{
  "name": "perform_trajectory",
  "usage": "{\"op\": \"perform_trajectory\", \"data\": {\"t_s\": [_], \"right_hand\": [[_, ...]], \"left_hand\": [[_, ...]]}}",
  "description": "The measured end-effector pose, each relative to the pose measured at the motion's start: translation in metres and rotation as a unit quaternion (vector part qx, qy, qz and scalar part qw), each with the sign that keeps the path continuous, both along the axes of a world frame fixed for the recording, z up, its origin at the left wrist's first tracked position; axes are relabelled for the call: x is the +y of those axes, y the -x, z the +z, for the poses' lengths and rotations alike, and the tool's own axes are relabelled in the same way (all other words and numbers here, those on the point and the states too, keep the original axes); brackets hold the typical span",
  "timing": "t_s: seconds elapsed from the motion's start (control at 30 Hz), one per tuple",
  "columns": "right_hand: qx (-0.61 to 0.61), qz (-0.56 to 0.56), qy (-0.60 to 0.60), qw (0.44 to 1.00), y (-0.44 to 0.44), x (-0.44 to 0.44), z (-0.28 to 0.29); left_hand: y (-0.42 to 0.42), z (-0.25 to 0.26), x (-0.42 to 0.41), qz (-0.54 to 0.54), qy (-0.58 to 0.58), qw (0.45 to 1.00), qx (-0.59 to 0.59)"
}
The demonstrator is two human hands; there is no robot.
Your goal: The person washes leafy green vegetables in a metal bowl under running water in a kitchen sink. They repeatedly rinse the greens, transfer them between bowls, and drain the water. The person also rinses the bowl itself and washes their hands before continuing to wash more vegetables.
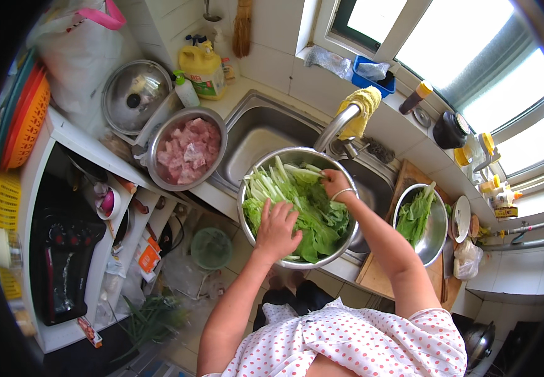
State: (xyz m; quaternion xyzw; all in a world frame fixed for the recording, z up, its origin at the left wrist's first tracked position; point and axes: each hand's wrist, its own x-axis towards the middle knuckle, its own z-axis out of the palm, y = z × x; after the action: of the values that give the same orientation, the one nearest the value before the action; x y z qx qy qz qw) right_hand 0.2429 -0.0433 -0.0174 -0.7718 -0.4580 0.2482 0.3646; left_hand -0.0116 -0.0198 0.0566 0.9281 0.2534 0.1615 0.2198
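A large steel bowl [310, 265] full of pale-stemmed leafy greens [316, 235] sits over the sink in front of me. My left hand [277, 230] lies palm down on the leaves at the near left, fingers spread. At the bowl's far right rim, the fingers of my right hand [338, 185] are curled around the stem end of a leaf; the fingertips are partly hidden. Farther right, a smaller steel bowl [434, 245] holds a few more green leaves [413, 219].
A steel basin [155, 176] of pinkish raw meat pieces [191, 151] stands left of the sink [262, 136]. The faucet [335, 127], draped with a yellow cloth [371, 101], arches above the big bowl's far edge. Under the smaller bowl is a wooden cutting board [376, 278].
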Motion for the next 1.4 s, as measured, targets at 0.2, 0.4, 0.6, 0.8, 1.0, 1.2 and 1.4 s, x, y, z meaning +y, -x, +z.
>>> {"op": "perform_trajectory", "data": {"t_s": [0.2,0.4,0.6,0.8,1.0,1.2,1.4], "right_hand": [[0.004,0.084,0.103,0.991,-0.020,-0.014,0.066],[-0.126,0.179,0.128,0.967,-0.003,-0.027,0.043],[-0.247,0.062,0.112,0.961,0.037,0.000,0.021],[-0.212,0.157,0.200,0.944,0.033,0.019,-0.011],[0.062,0.033,0.035,0.997,0.011,0.009,0.029],[-0.140,0.221,0.132,0.956,-0.003,-0.018,0.043],[-0.362,0.130,0.235,0.892,0.062,-0.031,-0.021]], "left_hand": [[0.000,0.001,0.001,0.001,0.004,1.000,0.008],[-0.002,0.000,0.001,0.000,0.003,1.000,0.002],[0.000,0.000,0.001,0.004,-0.001,1.000,0.005],[0.000,-0.001,0.001,0.006,-0.005,1.000,0.005],[0.000,0.000,0.000,0.002,0.001,1.000,-0.004],[-0.003,0.000,-0.001,0.003,-0.004,1.000,-0.005],[-0.002,0.001,-0.001,0.003,-0.009,1.000,-0.004]]}}
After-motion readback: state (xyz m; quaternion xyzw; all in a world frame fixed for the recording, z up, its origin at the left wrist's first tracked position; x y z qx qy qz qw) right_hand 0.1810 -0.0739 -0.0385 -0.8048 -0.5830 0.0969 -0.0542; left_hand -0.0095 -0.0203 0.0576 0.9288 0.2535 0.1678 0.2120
